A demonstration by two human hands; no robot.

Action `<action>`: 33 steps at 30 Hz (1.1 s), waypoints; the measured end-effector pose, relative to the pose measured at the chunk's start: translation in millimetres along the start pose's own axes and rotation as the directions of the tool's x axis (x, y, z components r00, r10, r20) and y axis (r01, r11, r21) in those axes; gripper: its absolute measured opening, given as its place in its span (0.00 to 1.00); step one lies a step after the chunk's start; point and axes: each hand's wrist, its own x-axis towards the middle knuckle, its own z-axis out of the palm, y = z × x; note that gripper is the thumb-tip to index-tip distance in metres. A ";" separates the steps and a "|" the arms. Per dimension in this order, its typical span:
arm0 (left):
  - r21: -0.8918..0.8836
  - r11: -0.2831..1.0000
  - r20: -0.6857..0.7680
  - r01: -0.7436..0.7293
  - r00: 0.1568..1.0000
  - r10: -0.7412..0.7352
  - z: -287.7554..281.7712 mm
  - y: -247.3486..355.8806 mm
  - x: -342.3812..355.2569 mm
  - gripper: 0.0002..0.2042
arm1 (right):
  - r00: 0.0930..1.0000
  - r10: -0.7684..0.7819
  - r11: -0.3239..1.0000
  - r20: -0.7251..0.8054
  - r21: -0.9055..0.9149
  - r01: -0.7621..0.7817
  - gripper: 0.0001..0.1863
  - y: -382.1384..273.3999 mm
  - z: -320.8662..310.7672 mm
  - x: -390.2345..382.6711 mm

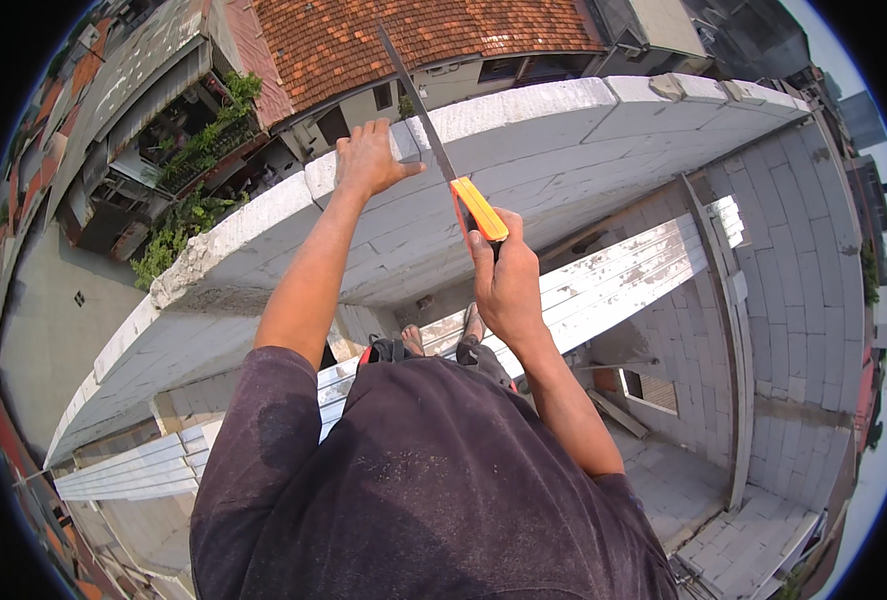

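Observation:
My right hand [504, 260] grips the yellow, black and red handle [476, 208] of a handsaw, whose long grey blade [416, 95] points up and forward across the top of a white block wall [514, 110]. My left hand [369, 160] rests on that wall's top edge just left of the blade, fingers apart and thumb out toward the saw, beside a vertical joint between blocks. My sandalled feet [472, 325] stand on long pale planks [614, 275] below the wall.
A long beam [724, 300] crosses the planks at right. Behind it rises another block wall [794, 280]. Lower levels of blockwork show below. Beyond the near wall are tiled roofs [404, 40], greenery [194, 150] and a drop to a grey surface [84, 310].

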 end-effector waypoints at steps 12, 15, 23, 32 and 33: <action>-0.023 1.000 -0.026 -0.005 1.000 0.004 2.2 -0.9 -1.2 0.51 | 0.967 0.208 0.970 0.146 -0.155 -0.185 0.17 -23.0 -22.9 -31.6; -0.012 1.000 -0.007 0.009 1.000 -0.009 4.1 -0.1 0.0 0.51 | 0.995 0.078 0.980 0.057 -0.185 -0.066 0.15 -23.6 -31.4 -76.5; -0.013 0.999 0.045 0.046 0.998 -0.045 -4.5 10.2 4.4 0.50 | 0.996 0.028 0.969 0.079 -0.247 -0.007 0.16 -14.1 11.0 11.9; -0.030 0.999 0.018 0.044 0.999 -0.043 2.1 -0.5 0.6 0.48 | 0.994 -0.018 0.958 0.108 -0.284 0.048 0.15 -10.8 -38.7 -97.2; -0.008 0.999 0.024 0.045 0.999 -0.045 3.1 -0.7 -0.1 0.48 | 0.996 0.003 0.956 0.088 -0.292 0.023 0.15 -14.0 -35.8 -98.0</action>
